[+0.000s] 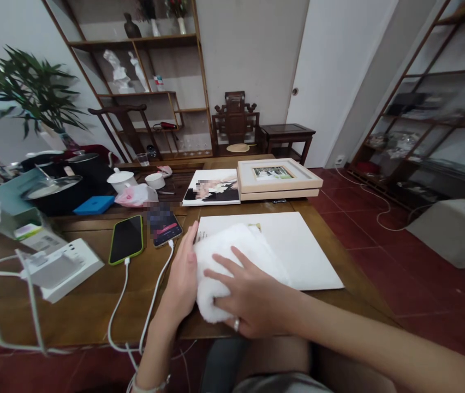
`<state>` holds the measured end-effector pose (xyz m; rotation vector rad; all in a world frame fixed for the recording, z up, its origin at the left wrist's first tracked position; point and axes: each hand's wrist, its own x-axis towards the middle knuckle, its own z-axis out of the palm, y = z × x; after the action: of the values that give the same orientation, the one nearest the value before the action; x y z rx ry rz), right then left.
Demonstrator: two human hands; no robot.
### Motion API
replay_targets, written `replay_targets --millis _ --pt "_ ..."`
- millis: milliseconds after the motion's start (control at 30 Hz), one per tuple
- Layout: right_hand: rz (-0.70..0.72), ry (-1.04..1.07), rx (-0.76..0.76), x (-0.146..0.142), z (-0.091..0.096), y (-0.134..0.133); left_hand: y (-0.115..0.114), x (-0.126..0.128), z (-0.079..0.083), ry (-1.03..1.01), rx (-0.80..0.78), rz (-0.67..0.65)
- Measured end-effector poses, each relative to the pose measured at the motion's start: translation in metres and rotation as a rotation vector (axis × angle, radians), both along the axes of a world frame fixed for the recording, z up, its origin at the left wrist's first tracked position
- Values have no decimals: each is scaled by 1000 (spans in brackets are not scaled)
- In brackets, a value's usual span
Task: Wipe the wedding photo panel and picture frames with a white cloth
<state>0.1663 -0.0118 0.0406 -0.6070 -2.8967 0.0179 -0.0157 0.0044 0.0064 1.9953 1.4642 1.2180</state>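
A thick white fluffy cloth [236,240] lies bunched over the left part of a flat white board [310,256] near the table's front edge. My right hand [252,295] reaches in from the right and grips the cloth from above. Its upper fingers are spread over the pile, and a lower finger is bent into it. A ring shows on this hand. Along the left side of the cloth and board, my left hand [184,273] rests on edge with straight fingers, touching the side. The cloth covers part of a small gold-coloured print on the board.
Left of my hands lie a green-cased phone [126,240], another phone [165,226], white cables and a white box [69,267]. Behind the board are a photo print [212,188] and stacked wooden frames [279,188]. Pots [52,196] and cups stand at the back left.
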Motion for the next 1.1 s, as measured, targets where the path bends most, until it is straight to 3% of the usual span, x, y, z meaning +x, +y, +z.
replay_targets --millis 133,233,333,500,667,767,1000,1100 --pt "-127 -5 -69 25 3 -3 3 4 -4 150 -85 -8" --pt "-330 -5 -91 35 4 17 6 6 -9 256 -110 -32" --pt "-445 10 -73 31 5 48 8 6 -12 328 -81 -51" --pt "-351 60 -78 -10 10 90 10 4 -8 378 -67 -58" --pt "-354 67 -100 -37 14 102 10 5 -6 392 -41 -63" --pt "-443 71 -117 -17 16 100 11 4 -9 397 -53 -55" --pt "-770 118 -129 88 9 91 9 5 -10 393 -64 -48" --pt "-839 127 -110 103 5 81 9 7 -10 409 -55 -38"
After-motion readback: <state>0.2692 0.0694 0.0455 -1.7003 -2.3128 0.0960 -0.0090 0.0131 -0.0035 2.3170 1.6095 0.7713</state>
